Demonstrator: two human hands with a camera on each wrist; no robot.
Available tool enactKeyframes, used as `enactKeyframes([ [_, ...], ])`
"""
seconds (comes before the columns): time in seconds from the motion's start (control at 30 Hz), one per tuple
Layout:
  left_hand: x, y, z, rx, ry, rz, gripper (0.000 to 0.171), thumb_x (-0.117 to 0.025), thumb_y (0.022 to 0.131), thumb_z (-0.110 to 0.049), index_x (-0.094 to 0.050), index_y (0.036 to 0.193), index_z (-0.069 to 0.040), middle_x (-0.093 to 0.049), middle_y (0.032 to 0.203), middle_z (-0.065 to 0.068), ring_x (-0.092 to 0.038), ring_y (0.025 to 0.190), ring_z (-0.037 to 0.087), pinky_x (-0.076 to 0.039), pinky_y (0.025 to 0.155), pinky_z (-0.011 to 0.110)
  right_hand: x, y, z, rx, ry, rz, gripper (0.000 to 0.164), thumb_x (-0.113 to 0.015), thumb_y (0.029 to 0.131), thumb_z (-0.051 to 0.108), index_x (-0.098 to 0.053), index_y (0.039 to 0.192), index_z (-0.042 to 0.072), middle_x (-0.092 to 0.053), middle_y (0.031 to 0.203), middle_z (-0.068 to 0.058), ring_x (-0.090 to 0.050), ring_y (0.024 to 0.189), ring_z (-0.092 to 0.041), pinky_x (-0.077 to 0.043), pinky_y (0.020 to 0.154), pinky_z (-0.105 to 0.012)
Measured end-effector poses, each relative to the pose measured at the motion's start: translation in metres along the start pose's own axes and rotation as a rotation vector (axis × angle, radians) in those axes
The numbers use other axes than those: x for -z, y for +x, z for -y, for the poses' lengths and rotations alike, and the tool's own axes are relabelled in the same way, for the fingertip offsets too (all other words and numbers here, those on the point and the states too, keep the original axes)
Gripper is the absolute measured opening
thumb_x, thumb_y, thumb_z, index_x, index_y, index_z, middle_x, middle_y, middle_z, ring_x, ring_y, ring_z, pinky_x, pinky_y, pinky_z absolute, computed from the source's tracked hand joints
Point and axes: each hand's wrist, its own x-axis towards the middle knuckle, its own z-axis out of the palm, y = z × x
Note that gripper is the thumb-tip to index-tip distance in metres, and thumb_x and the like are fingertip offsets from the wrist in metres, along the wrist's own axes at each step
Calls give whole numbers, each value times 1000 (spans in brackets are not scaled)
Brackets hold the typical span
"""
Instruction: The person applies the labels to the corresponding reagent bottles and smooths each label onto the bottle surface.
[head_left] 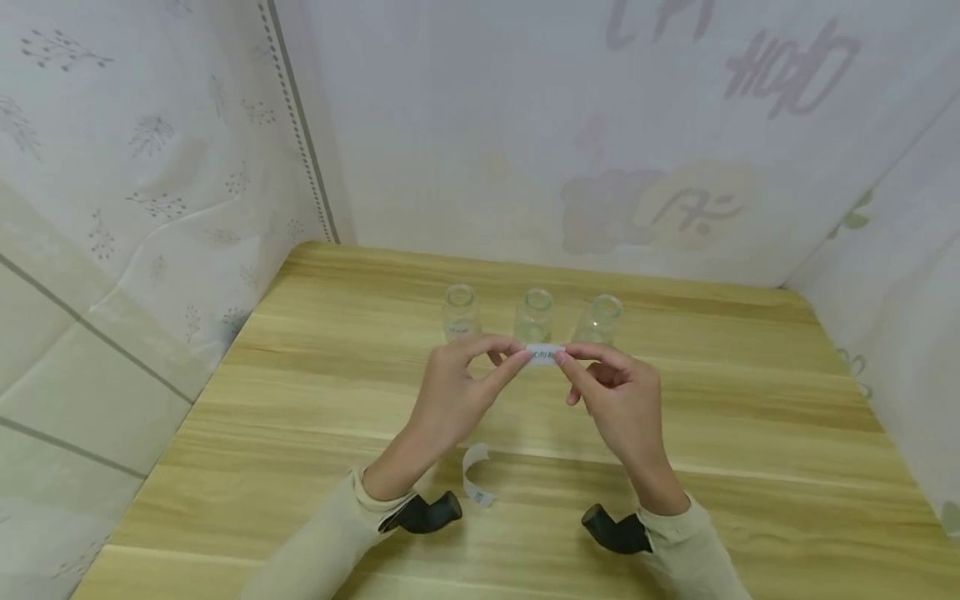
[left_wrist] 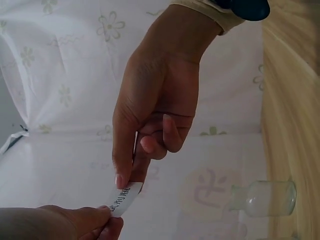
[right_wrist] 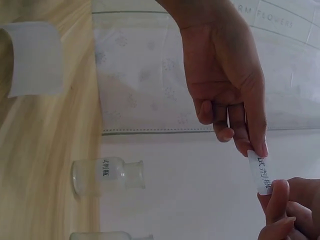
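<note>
Wood-grain table beneath, a printed label is pinched at its ends by left hand and right hand, best held level, taut, uncreased.

The wood-grained counter is bordered on three sides by pale sheeting. Sprigs are printed at left, and pinkish lettering is seen behind.

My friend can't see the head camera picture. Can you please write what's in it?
A person's left hand and right hand pinch opposite ends of a small white label with dark writing. Beyond them, three clear glass bottles stand in a row on a wood-grain table; the leftmost has a label. A curled white strip lies nearer.
</note>
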Motion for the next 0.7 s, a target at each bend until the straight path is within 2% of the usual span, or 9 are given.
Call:
enactKeyframes([
  [0.17,-9,19,11,21,-42,-16,12,-78,95,-23,-81,97,-11,-73,84,-5,-58,75,12,-35,57,27,-1,17,-9,15,-5,-29,9,-79,93,8,-80,99,2,-64,57,-1,-45,40,-13,-25,37,-22],
  [0.2,-11,23,15,23,-50,-18,12,-78,95,-23,-81,98,-11,-74,86,-5,-59,77,12,-36,59,27,-2,21,-12,18,-5,-29,9,-79,93,8,-80,99,1,-64,58,-2,-45,40,-14,-25,37,-22],
  [0.33,-21,34,41,58,-43,-11,12,-79,95,-22,-81,97,-10,-76,88,-3,-62,79,13,-40,62,28,-9,36,-41,-15,-1,-8,13,-79,93,10,-79,99,-1,-66,63,-8,-49,42,-12,-27,39,-20],
  [0.47,-34,37,72,92,-14,22,13,-80,93,-21,-81,96,-9,-77,90,0,-64,80,14,-45,69,31,-15,42,-75,-66,-47,28,16,-80,93,14,-78,99,0,-73,87,-15,-58,48,-12,-34,42,-20],
  [0.57,-43,37,91,90,15,55,13,-81,93,-21,-81,96,-8,-78,93,2,-67,82,15,-52,73,38,-15,43,-93,-87,-82,40,16,-80,93,15,-79,99,1,-75,102,-14,-63,53,-21,-43,47,-22],
  [0.7,-50,40,103,72,28,70,11,-81,92,-19,-80,94,-7,-78,100,4,-68,85,18,-54,78,44,-14,47,-103,-103,-114,35,16,-81,92,15,-79,99,2,-75,103,-12,-65,58,-37,-47,49,-23],
])
